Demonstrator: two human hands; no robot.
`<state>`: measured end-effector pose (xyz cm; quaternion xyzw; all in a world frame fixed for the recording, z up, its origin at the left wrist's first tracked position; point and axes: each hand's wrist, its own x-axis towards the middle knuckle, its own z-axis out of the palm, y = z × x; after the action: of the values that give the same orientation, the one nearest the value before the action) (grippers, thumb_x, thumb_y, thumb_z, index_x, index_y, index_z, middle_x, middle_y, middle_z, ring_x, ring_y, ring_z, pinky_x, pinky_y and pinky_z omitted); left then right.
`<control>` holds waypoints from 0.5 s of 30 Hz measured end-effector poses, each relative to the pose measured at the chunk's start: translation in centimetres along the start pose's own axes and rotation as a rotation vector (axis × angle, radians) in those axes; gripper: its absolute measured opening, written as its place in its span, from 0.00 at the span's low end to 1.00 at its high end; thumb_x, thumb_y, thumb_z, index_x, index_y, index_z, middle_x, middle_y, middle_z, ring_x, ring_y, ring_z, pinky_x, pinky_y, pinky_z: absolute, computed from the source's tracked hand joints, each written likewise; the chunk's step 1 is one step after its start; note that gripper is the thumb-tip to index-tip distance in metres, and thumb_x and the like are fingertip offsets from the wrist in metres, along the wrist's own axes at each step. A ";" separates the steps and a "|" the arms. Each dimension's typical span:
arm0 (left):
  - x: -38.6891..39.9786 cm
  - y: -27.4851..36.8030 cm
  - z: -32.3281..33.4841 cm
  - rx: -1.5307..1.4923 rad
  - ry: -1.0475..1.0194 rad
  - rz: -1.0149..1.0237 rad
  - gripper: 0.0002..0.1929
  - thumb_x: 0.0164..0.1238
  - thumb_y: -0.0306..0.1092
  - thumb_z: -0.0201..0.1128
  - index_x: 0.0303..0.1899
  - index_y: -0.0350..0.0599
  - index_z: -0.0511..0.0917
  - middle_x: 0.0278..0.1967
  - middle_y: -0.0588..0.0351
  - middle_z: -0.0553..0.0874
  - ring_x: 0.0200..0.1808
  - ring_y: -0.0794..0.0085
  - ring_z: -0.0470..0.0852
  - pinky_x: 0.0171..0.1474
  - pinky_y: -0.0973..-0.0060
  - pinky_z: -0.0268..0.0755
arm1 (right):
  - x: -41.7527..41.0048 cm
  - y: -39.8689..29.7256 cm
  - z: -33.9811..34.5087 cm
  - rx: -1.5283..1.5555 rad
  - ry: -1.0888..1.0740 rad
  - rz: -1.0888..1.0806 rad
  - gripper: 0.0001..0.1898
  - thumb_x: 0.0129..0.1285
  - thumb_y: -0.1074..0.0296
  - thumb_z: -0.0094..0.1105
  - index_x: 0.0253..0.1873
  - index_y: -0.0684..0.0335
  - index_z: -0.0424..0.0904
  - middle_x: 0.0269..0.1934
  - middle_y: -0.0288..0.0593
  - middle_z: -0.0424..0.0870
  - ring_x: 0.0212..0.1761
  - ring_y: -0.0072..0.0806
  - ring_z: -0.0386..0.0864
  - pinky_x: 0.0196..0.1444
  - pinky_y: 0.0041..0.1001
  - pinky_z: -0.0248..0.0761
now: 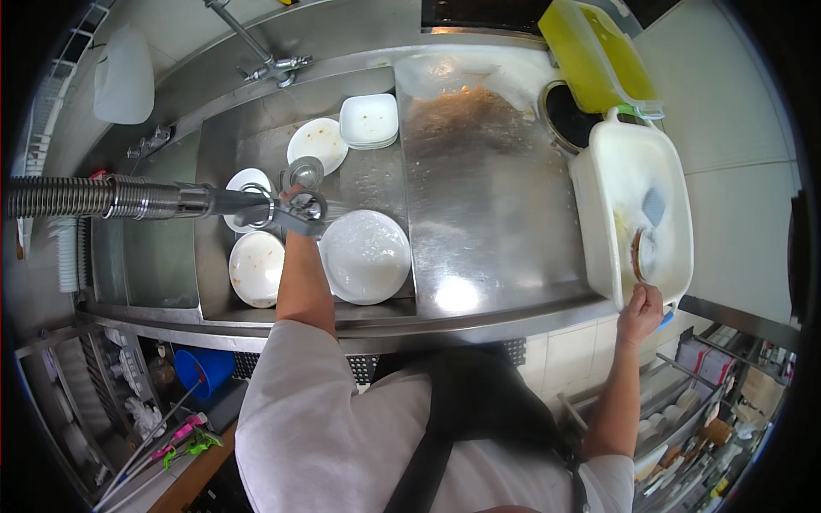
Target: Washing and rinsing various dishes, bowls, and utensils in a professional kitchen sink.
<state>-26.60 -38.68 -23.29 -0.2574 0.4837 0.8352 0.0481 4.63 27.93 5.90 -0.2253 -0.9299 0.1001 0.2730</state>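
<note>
My left hand (292, 192) is mostly hidden behind a pre-rinse spray head (304, 208) on a steel spring hose (64, 197), above the sink basin. Its fingers lie by a clear round item (303, 173); I cannot tell what they grip. Water seems to spray towards a large white round plate (364, 256). Smaller white plates with food bits (256, 269) (317, 144) and stacked square white dishes (368, 120) lie about it. At the right, my right hand (641, 311) is closed at the near rim of a white plastic tub (596, 211), just below a brown-edged round item (644, 253) inside.
A steel counter (487, 224) joins the basin and tub. A yellow-green plastic container (596, 58) leans behind the tub, beside a dark round opening (567, 115). A faucet (279, 67) stands at the back wall. Low racks flank the person, with a blue bucket (205, 372) at left.
</note>
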 end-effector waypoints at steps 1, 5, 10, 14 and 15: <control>0.3 -0.7 -2.0 -0.483 -0.340 -0.141 0.11 0.62 0.39 0.68 0.42 0.45 0.81 0.26 0.56 0.83 0.30 0.68 0.84 0.36 0.68 0.76 | -0.1 0.2 0.1 0.001 -0.008 0.010 0.10 0.67 0.70 0.53 0.36 0.67 0.83 0.32 0.50 0.84 0.35 0.48 0.81 0.41 0.40 0.73; 0.7 -3.2 -2.7 0.748 0.005 0.513 0.13 0.65 0.40 0.69 0.44 0.42 0.83 0.30 0.53 0.86 0.34 0.67 0.86 0.43 0.63 0.80 | -0.1 0.6 0.1 0.034 -0.033 0.024 0.11 0.68 0.70 0.52 0.36 0.67 0.83 0.32 0.50 0.84 0.35 0.45 0.81 0.41 0.39 0.73; 0.5 -3.2 2.4 0.602 0.244 -0.075 0.17 0.65 0.36 0.61 0.52 0.36 0.79 0.28 0.49 0.86 0.26 0.59 0.85 0.30 0.64 0.78 | 0.1 0.1 -0.6 -0.042 -0.074 0.034 0.11 0.68 0.71 0.51 0.35 0.68 0.82 0.31 0.49 0.84 0.34 0.44 0.81 0.39 0.38 0.72; 1.5 -6.8 0.1 1.615 0.577 -0.191 0.23 0.63 0.53 0.63 0.51 0.47 0.86 0.62 0.43 0.80 0.68 0.45 0.73 0.66 0.49 0.70 | 0.3 -0.2 -0.6 -0.015 -0.080 0.039 0.11 0.68 0.71 0.50 0.35 0.68 0.81 0.31 0.49 0.82 0.33 0.42 0.80 0.39 0.36 0.72; 2.7 -6.8 -3.0 1.631 0.593 -0.189 0.23 0.63 0.53 0.63 0.51 0.47 0.86 0.62 0.43 0.80 0.68 0.45 0.73 0.66 0.49 0.70 | 0.4 -0.4 -0.3 0.010 -0.098 0.029 0.11 0.68 0.71 0.50 0.35 0.68 0.81 0.30 0.49 0.82 0.32 0.41 0.79 0.39 0.35 0.72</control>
<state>-25.55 -38.05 -31.13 -0.3887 0.8997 0.1197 0.1586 4.37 27.76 6.40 -0.2322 -0.9383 0.1195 0.2268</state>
